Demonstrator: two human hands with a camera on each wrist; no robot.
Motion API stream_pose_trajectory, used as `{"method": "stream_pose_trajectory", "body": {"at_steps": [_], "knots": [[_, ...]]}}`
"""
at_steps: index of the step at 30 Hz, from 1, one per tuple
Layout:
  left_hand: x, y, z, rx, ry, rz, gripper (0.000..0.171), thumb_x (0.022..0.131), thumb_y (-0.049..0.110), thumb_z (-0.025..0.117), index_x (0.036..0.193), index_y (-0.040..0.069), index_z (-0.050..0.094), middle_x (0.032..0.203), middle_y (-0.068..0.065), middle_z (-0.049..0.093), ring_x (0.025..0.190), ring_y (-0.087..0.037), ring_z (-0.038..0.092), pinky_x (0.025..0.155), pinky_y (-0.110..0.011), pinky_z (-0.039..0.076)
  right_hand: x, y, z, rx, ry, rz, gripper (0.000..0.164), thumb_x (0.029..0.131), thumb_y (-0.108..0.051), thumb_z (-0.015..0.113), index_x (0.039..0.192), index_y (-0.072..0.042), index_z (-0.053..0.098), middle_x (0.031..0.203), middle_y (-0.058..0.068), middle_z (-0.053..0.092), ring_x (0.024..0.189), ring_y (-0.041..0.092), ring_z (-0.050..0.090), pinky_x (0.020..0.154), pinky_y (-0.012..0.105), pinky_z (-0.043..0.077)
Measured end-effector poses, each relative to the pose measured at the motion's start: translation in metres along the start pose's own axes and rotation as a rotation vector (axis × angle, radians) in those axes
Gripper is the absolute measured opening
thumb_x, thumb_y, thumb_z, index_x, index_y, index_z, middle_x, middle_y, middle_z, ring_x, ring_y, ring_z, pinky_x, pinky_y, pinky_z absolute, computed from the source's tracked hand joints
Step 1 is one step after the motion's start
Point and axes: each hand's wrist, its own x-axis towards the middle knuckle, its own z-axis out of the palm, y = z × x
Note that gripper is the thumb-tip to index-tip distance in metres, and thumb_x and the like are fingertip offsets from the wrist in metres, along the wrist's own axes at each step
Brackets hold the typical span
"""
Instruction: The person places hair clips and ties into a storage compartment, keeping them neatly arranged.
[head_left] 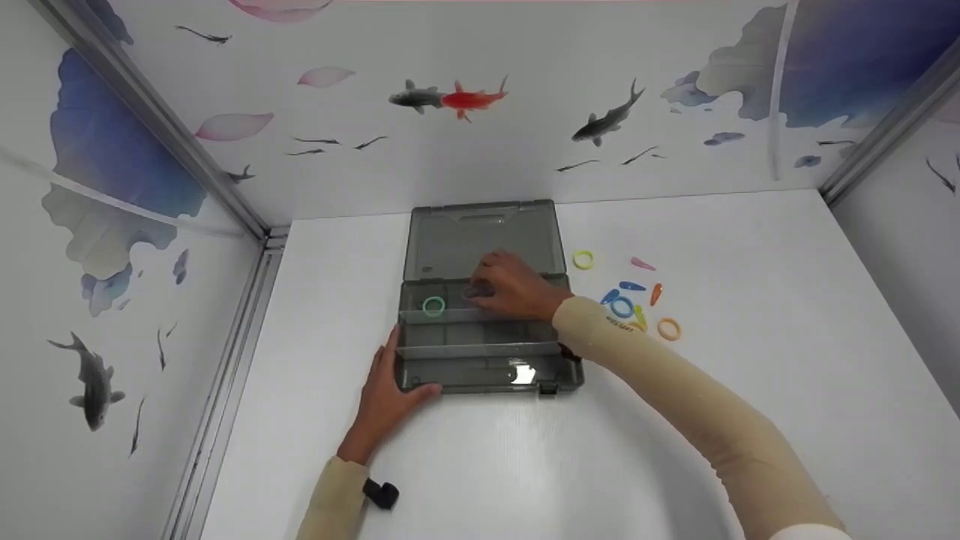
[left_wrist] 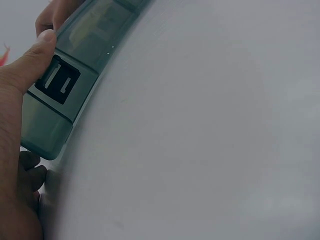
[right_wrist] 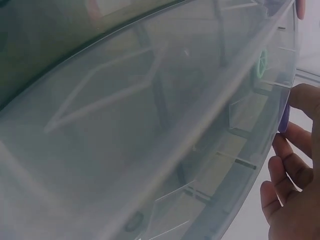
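Observation:
A grey see-through plastic storage box (head_left: 450, 373) lies on the table with its lid (head_left: 484, 240) folded back. My left hand (head_left: 386, 401) holds its front left corner, thumb at the front edge and fingers along the side. In the left wrist view that thumb (left_wrist: 40, 50) lies beside the dark latch (left_wrist: 57, 79). Over the back row of compartments, my right hand (head_left: 517, 286) pinches a small purple thing (right_wrist: 284, 117); most of it is hidden by the fingers. A mint green ring (head_left: 433, 306) sits in the back left of the box.
Right of the box lie a yellow ring (head_left: 583, 260), a blue ring (head_left: 622, 307) and an orange ring (head_left: 670, 329). Small drop-shaped hair clips, such as a pink clip (head_left: 643, 263) and an orange-red clip (head_left: 656, 294), lie among them. Clear dividers (head_left: 480, 349) cross the box. A printed wall stands behind.

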Motion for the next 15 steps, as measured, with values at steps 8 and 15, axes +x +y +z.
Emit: {"method": "stream_pose_trajectory", "body": {"at_steps": [8,15], "knots": [[-0.0002,0.0008,0.0011,-0.002,0.01,0.005,0.125,0.087,0.056,0.093,0.179,0.033,0.013,0.18,-0.025,0.022,0.167,-0.051,0.014,0.123,-0.079,0.026,0.0063,-0.0048,0.0046,-0.028,0.001,-0.023,0.032,0.103,-0.03,0.082,0.12,-0.002,0.08,0.117,0.013,0.072,0.111,0.032,0.063,0.103,0.052,0.052],[0.0,-0.0002,0.0012,-0.019,0.009,-0.006,0.126,0.085,0.056,0.095,0.179,0.036,0.013,0.179,-0.023,0.024,0.167,-0.048,0.014,0.125,-0.077,0.025,0.0076,-0.0071,0.0075,-0.014,0.017,-0.018,0.033,0.103,-0.03,0.082,0.12,-0.001,0.08,0.117,0.014,0.071,0.113,0.033,0.063,0.103,0.053,0.052]]}}
